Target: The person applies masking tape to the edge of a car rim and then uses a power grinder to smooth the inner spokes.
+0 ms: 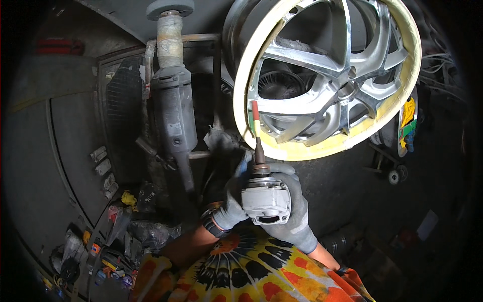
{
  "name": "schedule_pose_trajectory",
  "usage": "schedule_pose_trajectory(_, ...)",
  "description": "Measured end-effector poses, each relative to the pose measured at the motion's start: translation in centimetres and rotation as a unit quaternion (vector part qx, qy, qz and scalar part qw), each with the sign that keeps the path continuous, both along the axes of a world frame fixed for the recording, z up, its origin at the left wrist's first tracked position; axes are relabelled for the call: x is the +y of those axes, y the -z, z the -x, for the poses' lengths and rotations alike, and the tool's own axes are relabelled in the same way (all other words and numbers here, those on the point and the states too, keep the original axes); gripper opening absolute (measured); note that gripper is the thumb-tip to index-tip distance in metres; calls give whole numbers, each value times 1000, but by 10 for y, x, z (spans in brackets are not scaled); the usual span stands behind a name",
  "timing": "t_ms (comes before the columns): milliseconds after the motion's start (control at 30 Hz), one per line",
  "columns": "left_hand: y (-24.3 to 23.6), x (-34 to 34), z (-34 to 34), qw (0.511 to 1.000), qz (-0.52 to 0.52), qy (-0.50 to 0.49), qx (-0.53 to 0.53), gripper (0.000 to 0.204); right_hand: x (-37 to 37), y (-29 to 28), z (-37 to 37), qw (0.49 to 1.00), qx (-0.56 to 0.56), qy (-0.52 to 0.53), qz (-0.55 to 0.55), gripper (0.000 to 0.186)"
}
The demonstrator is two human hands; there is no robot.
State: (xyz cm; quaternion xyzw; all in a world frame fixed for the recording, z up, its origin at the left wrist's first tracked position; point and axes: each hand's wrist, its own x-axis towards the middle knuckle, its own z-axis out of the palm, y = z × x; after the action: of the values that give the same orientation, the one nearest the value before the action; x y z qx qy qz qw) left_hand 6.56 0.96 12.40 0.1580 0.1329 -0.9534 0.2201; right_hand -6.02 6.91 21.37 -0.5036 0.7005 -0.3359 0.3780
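Both my hands, in grey gloves, are wrapped round a power grinder (266, 199) with a pale metal housing. My left hand (232, 204) closes on its left side, and my right hand (298, 214) grips the right side. Some fingers are hidden behind the tool. From its front a dark tapered shaft points away from me, ending in a slim red-and-yellow tip (255, 110). That tip overlaps the left inner edge of a silver alloy wheel (307, 105), whose rim is covered in pale yellow tape. Whether the tip touches the metal I cannot tell.
Left of the wheel hangs a large grey power tool (173, 108) with a round disc at its top. A metal frame (217, 80) stands behind it. Assorted bags and containers (113, 264) clutter the lower left. A small caster (394, 176) shows at the right.
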Motion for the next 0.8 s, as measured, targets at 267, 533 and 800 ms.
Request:
schedule_pose_trajectory(267, -12, -8, 13, 996, 2, 21, 82, 74, 6, -13, 4, 999, -25, 31, -4, 80)
schedule_pose_trajectory(533, -7, 0, 2, 996, 66, 47, -37, 97, 0, -11, -1, 1000, -12, 7, -12, 80)
schedule_pose_trajectory(800, -14, -5, -6, 990, 121, 21, -72, 101, -7, -10, -6, 999, -44, -1, -23, 77)
